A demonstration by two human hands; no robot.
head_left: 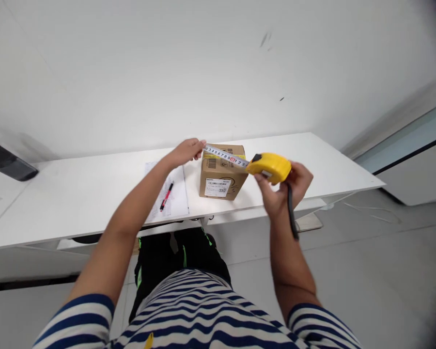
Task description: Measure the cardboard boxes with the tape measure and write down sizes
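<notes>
A brown cardboard box [223,169] with yellow tape on top and a white label on its front stands on the white table. My left hand [189,150] pinches the free end of the tape measure's blade at the box's upper left. The numbered silver blade [225,155] runs out across the view of the box top; whether it touches the cardboard I cannot tell. My right hand [283,189] is closed around the yellow tape measure [271,167], to the right of the box. A black wrist strap hangs from the case.
Left of the box lie sheets of paper with writing [179,198] and a red and black marker [166,197]. The white table [76,194] runs along a white wall. A dark object [7,157] stands at the far left.
</notes>
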